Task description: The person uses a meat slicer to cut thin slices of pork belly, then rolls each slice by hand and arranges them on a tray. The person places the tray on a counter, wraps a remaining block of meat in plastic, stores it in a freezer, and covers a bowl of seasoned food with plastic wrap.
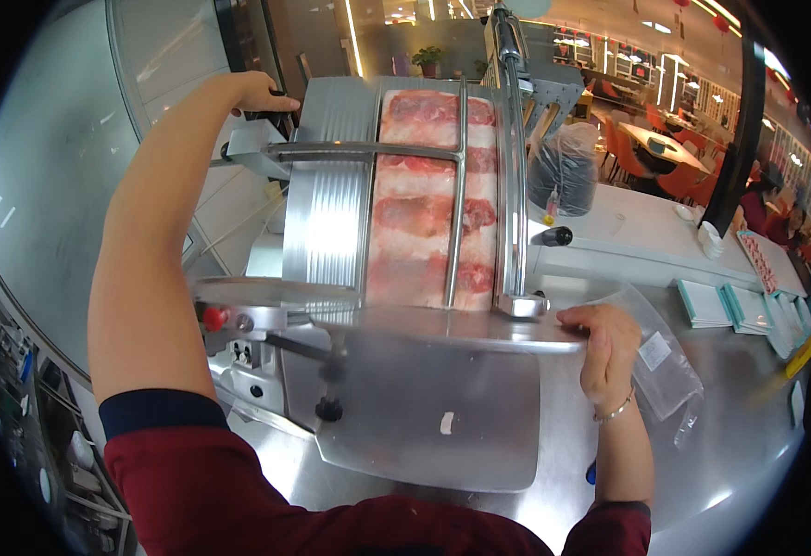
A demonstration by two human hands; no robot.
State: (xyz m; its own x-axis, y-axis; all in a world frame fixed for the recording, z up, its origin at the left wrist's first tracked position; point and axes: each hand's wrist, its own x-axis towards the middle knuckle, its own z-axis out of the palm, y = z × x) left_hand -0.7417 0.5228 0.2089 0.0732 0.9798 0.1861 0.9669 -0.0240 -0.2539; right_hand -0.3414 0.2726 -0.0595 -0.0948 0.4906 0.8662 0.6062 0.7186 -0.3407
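A block of frozen marbled meat (416, 229) lies on the carriage of a metal meat slicer (329, 222), under a metal clamp frame (419, 151). At the upper left, my left hand (263, 94) reaches to a black part behind the carriage; its grip is partly hidden. My right hand (603, 340) is at the right end of the slicer's front edge, fingers bent, with a bracelet at the wrist. Below the blade area, a small pale scrap (447, 422) rests on the metal receiving plate (426, 452).
A clear plastic bag (669, 375) lies right of my right hand on the steel table (732, 445). Farther right are white trays (704, 306) and a tray of meat slices (758, 260). A bagged dark container (565, 170) stands on the white counter (627, 222). People are at the far right.
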